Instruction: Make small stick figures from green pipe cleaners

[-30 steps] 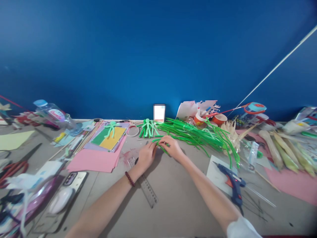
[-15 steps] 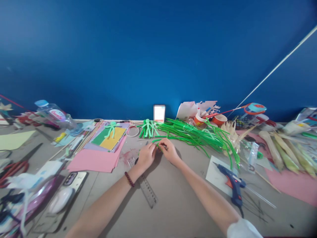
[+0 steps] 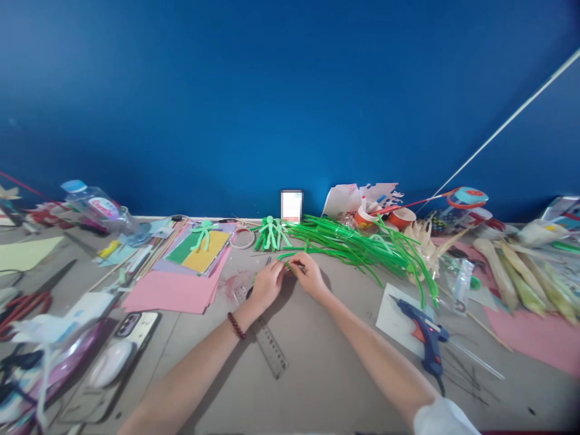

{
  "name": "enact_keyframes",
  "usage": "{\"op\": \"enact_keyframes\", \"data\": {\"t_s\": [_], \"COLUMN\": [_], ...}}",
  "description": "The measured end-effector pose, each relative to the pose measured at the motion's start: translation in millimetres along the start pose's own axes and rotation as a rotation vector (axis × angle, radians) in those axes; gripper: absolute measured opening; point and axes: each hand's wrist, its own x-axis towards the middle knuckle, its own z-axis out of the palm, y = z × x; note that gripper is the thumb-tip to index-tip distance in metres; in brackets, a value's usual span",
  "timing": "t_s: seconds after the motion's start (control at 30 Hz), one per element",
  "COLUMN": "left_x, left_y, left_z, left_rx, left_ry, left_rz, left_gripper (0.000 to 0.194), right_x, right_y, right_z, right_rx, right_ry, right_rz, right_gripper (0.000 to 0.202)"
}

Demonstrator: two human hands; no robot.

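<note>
Near the middle of the table, my left hand [image 3: 269,281] and my right hand [image 3: 309,275] meet fingertip to fingertip. Both are closed on a small piece of green pipe cleaner [image 3: 287,263], mostly hidden by the fingers. Just behind them stand light green pipe-cleaner figures [image 3: 270,233]. A heap of green pipe cleaners [image 3: 348,240] spreads behind and to the right. Under my left wrist lies a clear ruler [image 3: 270,347], partly covered. Another green figure [image 3: 203,234] rests on green and yellow sheets [image 3: 206,254] at the left.
Pink paper [image 3: 170,293], a phone [image 3: 93,396], red-handled scissors [image 3: 27,302] and a plastic bottle [image 3: 97,205] are on the left. To the right are a blue glue gun [image 3: 423,332] on white paper, orange cups [image 3: 401,217] and corn husks [image 3: 521,275]. A blue wall rises behind.
Both hands stay together at nearly the same spot, with only slight finger movement. The whole view has shifted very slightly.
</note>
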Motion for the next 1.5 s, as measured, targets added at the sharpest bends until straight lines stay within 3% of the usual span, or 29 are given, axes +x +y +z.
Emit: {"op": "enact_keyframes", "data": {"t_s": [0.17,0.4,0.53,0.8,1.0,1.17,1.5], "left_x": [0.9,-2.0,-0.7,0.6,5.7,11.7,22.1], "left_y": [4.3,4.4,3.2,-0.4,10.4,21.0,15.5], "left_z": [-3.4,-5.2,-7.3,-9.8,-15.8,-22.3,-23.8], "left_rx": [-0.052,-0.131,-0.189,-0.175,-0.329,-0.612,-1.115], "left_ry": [0.024,0.127,0.161,0.140,0.107,0.036,0.097], "left_rz": [-0.053,-0.161,-0.241,-0.206,-0.282,-0.373,-0.564], "left_gripper": [0.018,0.021,0.020,0.013,0.013,0.019,0.030], "right_x": [-1.6,-0.4,0.0,-3.4,-4.4,-3.9,-7.4], "right_y": [2.8,-0.1,-5.8,-6.1,-5.4,-7.9,-29.0], "right_z": [1.8,1.4,1.2,5.7,5.4,2.5,-10.9], "right_rx": [0.111,0.098,0.035,-0.041,-0.233,-0.264,-0.725], "right_ry": [0.009,0.082,0.028,0.034,0.094,0.107,0.097], "right_rz": [0.222,0.221,0.211,0.184,0.078,-0.008,-0.304], "right_gripper": [0.016,0.026,0.025,0.022,0.019,0.020,0.024]}}
